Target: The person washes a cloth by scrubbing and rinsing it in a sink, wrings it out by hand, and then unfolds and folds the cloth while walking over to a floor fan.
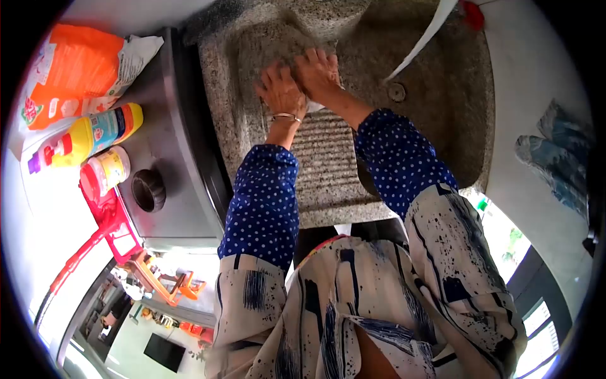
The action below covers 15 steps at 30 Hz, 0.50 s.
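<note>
My left hand (283,92) and my right hand (317,74) lie side by side at the upper end of a speckled stone washboard (323,158). Both press down on a small white cloth (315,106), whose edge shows between the wrists; the rest of it is hidden under the palms. The fingers of both hands are bent and slightly spread. A bracelet circles the left wrist. Blue dotted sleeves cover both forearms.
Right of the washboard is a stone basin (435,120) with a drain and a white hose (421,44). On the grey surface at left stand a yellow bottle (104,134), a lidded tub (106,170), a dark bowl (149,190) and an orange bag (79,69).
</note>
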Tool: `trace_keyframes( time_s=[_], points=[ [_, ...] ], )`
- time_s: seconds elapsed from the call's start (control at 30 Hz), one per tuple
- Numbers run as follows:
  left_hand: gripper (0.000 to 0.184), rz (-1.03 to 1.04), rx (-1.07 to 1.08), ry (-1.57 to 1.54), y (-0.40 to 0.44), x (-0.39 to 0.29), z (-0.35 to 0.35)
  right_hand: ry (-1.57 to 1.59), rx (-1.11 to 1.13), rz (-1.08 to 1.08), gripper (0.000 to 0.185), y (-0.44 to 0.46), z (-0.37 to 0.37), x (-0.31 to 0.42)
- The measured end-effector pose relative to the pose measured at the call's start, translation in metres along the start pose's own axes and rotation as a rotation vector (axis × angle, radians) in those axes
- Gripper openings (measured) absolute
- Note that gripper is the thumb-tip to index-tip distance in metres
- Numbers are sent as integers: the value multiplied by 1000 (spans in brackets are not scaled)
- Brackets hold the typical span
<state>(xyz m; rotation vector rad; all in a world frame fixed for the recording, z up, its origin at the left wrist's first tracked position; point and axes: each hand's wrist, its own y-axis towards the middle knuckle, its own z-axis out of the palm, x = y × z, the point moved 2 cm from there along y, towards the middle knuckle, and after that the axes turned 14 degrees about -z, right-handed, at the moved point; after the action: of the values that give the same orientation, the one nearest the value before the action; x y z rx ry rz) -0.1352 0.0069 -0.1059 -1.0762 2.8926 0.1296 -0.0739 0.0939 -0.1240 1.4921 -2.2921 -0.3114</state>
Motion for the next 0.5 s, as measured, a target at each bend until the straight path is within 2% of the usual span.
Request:
trace_keyframes(
  time_s=[0.03,0.1,0.17,0.23,0.27,0.33,0.4,0.43,0.5],
  points=[
    [35,38,-112,-14,-6,2,-1,79,53,50,13,-12,-5,10],
    [9,81,11,-379,-41,10,-10,228,118,82,13,-36,-37,31],
    [10,-85,112,-601,-90,20,-24,319,158,78,13,-75,-59,53],
    [9,-61,149,-482,-85,9,-17,333,219,-62,15,-107,-43,57],
    [8,-47,198,-355,-89,6,-14,253,657,-15,15,-77,-37,46],
    [8,-31,-13,-237,-27,0,-1,226,165,-180,8,-30,-21,15],
    [9,11,-151,-150,16,-2,9,60,49,-84,9,-2,-5,0],
    [9,9,-138,-149,4,-3,7,66,59,-79,9,-10,-12,5],
    [28,17,-41,-59,-17,0,1,144,39,62,14,-20,-27,16]
  ],
)
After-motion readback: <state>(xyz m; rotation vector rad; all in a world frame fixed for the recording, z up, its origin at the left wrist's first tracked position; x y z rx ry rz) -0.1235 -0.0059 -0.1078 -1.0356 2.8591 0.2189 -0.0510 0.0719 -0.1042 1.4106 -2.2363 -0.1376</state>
